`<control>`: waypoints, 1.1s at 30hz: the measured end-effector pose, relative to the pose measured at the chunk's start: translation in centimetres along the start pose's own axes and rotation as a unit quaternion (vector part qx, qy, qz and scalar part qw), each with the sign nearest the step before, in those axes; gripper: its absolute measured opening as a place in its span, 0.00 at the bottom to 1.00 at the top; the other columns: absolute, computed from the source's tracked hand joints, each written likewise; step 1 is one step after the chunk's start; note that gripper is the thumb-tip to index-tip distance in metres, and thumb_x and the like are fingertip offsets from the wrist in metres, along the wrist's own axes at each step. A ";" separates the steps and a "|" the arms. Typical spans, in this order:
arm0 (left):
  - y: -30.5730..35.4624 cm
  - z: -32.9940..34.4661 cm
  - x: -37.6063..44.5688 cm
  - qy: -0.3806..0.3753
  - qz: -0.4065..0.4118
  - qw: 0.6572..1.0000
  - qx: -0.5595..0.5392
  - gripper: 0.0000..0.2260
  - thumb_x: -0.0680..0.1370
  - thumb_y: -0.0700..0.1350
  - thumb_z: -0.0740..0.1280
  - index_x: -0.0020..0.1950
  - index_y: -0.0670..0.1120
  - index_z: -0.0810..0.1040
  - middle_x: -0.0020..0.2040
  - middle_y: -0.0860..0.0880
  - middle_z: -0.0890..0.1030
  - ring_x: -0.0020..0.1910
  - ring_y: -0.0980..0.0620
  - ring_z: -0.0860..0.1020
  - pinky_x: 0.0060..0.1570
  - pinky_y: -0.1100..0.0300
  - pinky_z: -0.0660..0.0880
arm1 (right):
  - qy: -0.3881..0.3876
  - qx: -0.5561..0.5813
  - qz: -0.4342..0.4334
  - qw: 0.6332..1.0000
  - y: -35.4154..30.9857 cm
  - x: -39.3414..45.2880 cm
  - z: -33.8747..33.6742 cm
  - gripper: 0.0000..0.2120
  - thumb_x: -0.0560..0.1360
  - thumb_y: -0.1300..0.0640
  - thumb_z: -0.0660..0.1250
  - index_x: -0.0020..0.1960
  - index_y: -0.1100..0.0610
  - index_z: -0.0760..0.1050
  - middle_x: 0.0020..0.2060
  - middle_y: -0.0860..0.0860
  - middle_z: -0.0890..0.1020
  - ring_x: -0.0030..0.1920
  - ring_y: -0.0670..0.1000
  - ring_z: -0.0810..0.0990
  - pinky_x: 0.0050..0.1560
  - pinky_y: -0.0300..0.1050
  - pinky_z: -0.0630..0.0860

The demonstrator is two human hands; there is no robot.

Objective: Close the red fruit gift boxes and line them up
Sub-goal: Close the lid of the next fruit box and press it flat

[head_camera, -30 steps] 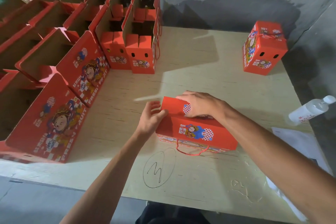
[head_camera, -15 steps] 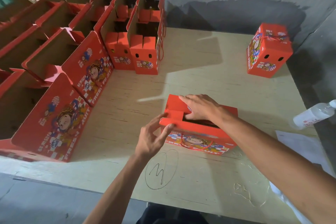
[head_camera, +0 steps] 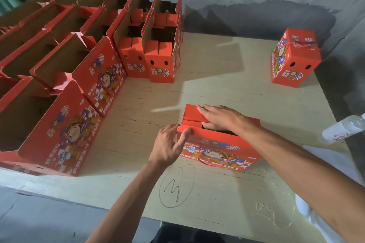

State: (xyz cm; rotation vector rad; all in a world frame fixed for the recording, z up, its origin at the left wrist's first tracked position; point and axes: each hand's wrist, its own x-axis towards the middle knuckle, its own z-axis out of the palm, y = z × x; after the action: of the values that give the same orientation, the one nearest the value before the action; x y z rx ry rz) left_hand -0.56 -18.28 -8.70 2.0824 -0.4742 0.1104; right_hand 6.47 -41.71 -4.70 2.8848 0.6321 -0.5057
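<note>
My right hand (head_camera: 219, 119) lies flat on the far flaps of the box (head_camera: 221, 140) at the near middle of the table (head_camera: 217, 69); my left hand (head_camera: 169, 145) pinches the near flap's corner. Push unevenly and the tab could buckle or miss its slot. Open boxes (head_camera: 83, 85) crowd the left; one closed box (head_camera: 294, 59) waits far right, a bottle (head_camera: 343, 130) beside my arm.

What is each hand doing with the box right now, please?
Left hand: pinching the near left corner of the red gift box, thumb on its top edge.
Right hand: open, fingers flat, pressing the far top flap down.
</note>
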 end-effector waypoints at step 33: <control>-1.7 2.2 4.2 -0.009 -0.083 0.994 -0.072 0.11 0.82 0.50 0.68 0.54 0.43 0.83 0.66 0.49 0.77 0.66 0.50 0.74 0.63 0.50 0.74 | 0.035 0.168 -0.008 0.985 2.9 0.9 -1.2 0.33 0.73 0.51 0.78 0.76 0.53 0.72 0.73 0.48 0.75 0.72 0.48 0.74 0.73 0.42 0.67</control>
State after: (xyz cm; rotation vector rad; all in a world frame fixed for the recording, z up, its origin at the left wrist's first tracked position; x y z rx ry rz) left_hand 3.68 -20.52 -10.11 1.9728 -0.3097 -0.0389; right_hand 8.80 -43.71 -3.66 3.2280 0.6348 -0.5654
